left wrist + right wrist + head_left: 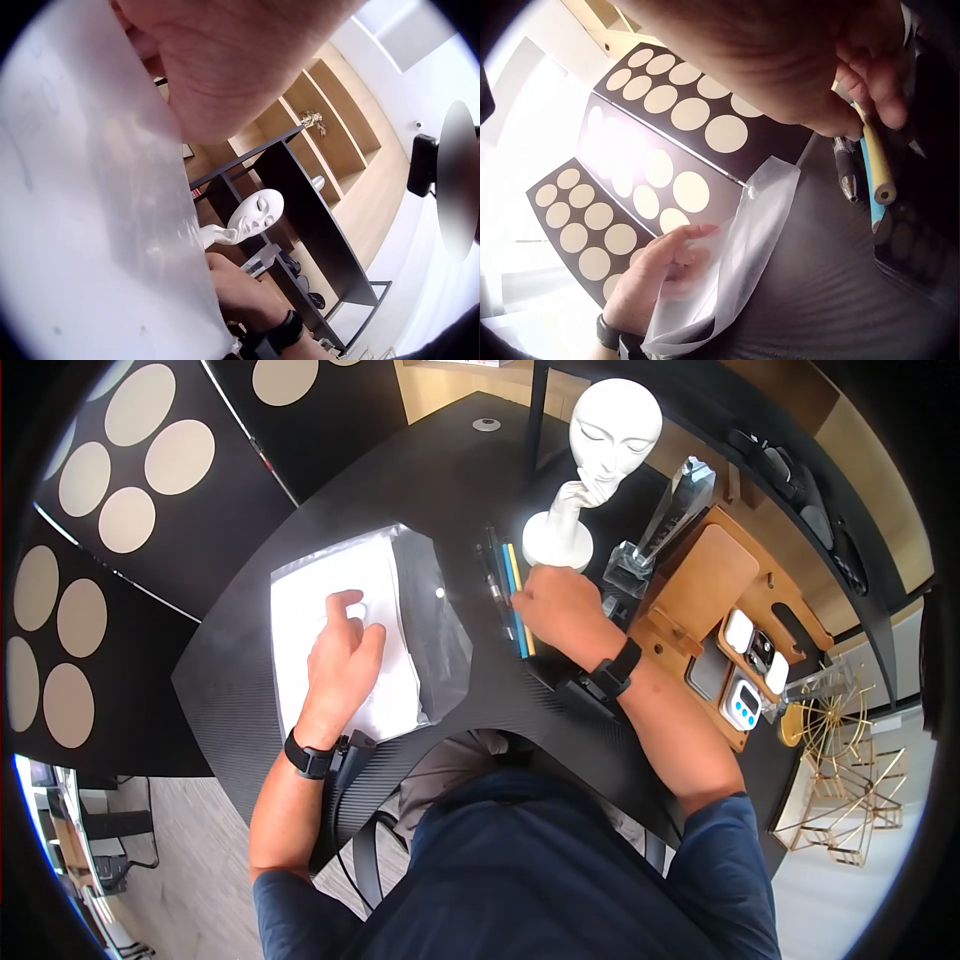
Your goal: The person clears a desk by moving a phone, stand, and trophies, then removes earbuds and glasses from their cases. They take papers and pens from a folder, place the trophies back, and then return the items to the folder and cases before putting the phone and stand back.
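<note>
A clear plastic document pouch (pixel 445 630) with white paper (pixel 385 695) in it lies on the left part of the black desk. My left hand (pixel 342 660) is over the paper, index finger stretched forward and thumb apart; in the right wrist view its fingers show through the translucent plastic. My right hand (pixel 565 612) pinches a yellow pencil (pixel 881 169) between thumb and fingers. Close alongside lie a blue pencil (pixel 518 622) and a black pen (pixel 847 171). The pencil's far end is hidden under the hand.
Behind my right hand stands a white face sculpture (pixel 560 540), with a crystal trophy (pixel 665 525) to its right. A wooden organizer (pixel 705 575) holding small devices is at the right. Black panels with pale circles (pixel 180 457) border the desk's left side.
</note>
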Demonstrator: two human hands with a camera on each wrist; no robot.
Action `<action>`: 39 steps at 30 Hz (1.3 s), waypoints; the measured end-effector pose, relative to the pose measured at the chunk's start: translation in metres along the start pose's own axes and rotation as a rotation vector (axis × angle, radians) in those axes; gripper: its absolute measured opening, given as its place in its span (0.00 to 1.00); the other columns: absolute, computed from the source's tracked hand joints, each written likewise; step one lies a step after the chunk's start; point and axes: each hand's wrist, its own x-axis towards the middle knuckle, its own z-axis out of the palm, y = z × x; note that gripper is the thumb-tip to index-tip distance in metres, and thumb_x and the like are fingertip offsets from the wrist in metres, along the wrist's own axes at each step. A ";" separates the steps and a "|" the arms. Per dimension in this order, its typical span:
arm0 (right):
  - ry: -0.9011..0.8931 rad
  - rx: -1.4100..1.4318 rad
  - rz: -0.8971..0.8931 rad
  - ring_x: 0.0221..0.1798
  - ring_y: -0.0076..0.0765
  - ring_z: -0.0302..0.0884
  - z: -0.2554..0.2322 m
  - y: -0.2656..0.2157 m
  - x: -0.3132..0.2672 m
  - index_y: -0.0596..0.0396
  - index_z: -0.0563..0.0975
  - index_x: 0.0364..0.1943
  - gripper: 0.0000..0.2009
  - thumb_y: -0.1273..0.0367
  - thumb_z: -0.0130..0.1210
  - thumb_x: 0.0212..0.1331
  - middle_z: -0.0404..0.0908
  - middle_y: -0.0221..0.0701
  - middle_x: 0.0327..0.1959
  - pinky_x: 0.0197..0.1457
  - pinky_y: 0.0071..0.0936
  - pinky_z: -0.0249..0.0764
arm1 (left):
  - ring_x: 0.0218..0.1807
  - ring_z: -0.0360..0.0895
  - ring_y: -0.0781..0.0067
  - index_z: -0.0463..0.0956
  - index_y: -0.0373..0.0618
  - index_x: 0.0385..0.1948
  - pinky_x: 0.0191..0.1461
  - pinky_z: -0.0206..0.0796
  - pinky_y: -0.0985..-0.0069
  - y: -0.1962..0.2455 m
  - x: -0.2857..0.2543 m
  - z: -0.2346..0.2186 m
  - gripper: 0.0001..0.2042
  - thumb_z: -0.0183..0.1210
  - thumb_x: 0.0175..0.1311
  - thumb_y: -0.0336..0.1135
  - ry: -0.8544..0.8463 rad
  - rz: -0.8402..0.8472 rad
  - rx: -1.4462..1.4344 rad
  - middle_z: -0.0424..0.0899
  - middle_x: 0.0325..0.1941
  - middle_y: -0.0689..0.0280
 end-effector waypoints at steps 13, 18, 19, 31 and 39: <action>-0.162 0.015 0.021 0.39 0.60 0.89 -0.011 -0.019 0.005 0.64 0.86 0.29 0.15 0.62 0.65 0.56 0.89 0.51 0.33 0.47 0.51 0.84 | 0.33 0.84 0.55 0.65 0.34 0.67 0.46 0.73 0.59 0.003 -0.005 0.004 0.27 0.53 0.68 0.38 -0.014 -0.001 -0.021 0.82 0.23 0.59; 0.034 0.164 -0.036 0.35 0.61 0.88 -0.020 -0.017 -0.002 0.65 0.86 0.26 0.17 0.61 0.64 0.56 0.86 0.51 0.26 0.44 0.49 0.83 | 0.34 0.85 0.55 0.65 0.34 0.67 0.47 0.74 0.60 0.005 -0.006 0.006 0.27 0.53 0.68 0.37 -0.016 -0.003 -0.028 0.83 0.23 0.58; 0.053 0.235 -0.062 0.34 0.61 0.88 -0.032 -0.026 -0.005 0.66 0.86 0.26 0.17 0.61 0.64 0.57 0.86 0.51 0.24 0.43 0.49 0.83 | 0.34 0.85 0.54 0.65 0.34 0.67 0.47 0.74 0.59 0.005 -0.006 0.006 0.26 0.53 0.68 0.37 -0.014 -0.003 -0.027 0.83 0.24 0.58; -0.311 0.523 -0.048 0.24 0.45 0.88 0.012 -0.099 0.011 0.63 0.83 0.16 0.21 0.60 0.61 0.61 0.83 0.41 0.15 0.41 0.37 0.86 | 0.34 0.84 0.49 0.62 0.36 0.66 0.46 0.74 0.56 0.004 -0.011 0.016 0.23 0.51 0.72 0.34 0.153 0.100 -0.128 0.82 0.26 0.57; -0.358 0.461 -0.112 0.35 0.57 0.91 0.034 -0.131 0.015 0.70 0.85 0.25 0.21 0.60 0.63 0.65 0.85 0.57 0.25 0.44 0.46 0.86 | 0.37 0.86 0.48 0.63 0.37 0.65 0.47 0.75 0.57 0.004 -0.012 0.018 0.22 0.51 0.72 0.34 0.191 0.151 -0.233 0.86 0.30 0.54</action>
